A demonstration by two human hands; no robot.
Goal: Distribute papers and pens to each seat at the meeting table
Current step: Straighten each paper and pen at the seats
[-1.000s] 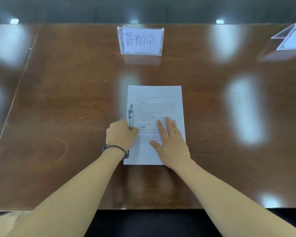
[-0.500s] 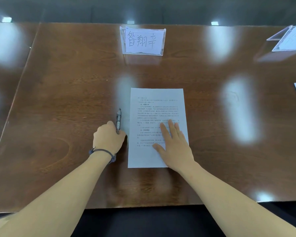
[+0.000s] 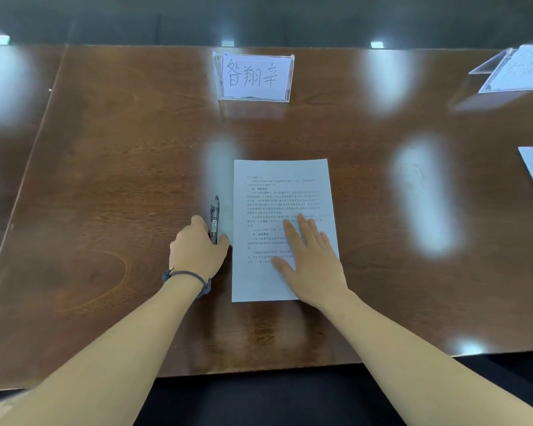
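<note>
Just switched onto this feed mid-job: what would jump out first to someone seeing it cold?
The white printed sheet at the middle of the glossy brown table, with the right hand flat on its lower half. Just left of the sheet, the left hand grips a dark pen pointing away. Beyond them stands a clear name card holder with handwritten characters.

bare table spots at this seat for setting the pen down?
Free: the table left of the pen, the strip between sheet and name card, and right of the sheet. Crowded: the sheet's left edge, where the left hand holds the pen.
</note>
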